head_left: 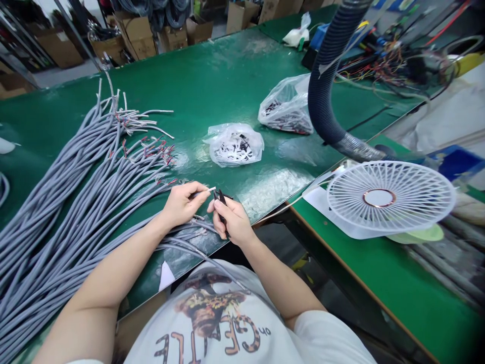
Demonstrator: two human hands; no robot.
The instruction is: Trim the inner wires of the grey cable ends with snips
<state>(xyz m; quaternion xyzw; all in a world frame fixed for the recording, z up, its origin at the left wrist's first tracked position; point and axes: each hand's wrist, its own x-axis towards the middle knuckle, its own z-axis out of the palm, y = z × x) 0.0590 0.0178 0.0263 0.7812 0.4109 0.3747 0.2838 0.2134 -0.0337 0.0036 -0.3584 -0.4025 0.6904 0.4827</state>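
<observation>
My left hand (pixel 184 203) pinches a grey cable near its end, and a short white tip (pixel 211 189) sticks out past the fingers. Close on its right, my right hand (pixel 232 220) is wrapped round a small black cutting tool (pixel 221 197), whose jaws point up beside the white tip. Whether the jaws touch the tip is too small to tell. Long grey cables (pixel 76 202) lie in bundles on the left, several with red and white wires bared at their ends. Beyond my hands sits an open plastic bag (pixel 237 145) of small black and white pieces.
A second plastic bag (pixel 288 106) lies farther back. A ribbed black hose (pixel 322 96) hangs at the right, above a white fan (pixel 390 197). The green table's (pixel 212 76) front edge runs below my hands. Cardboard boxes (pixel 138 38) and tangled wires (pixel 397 65) are behind.
</observation>
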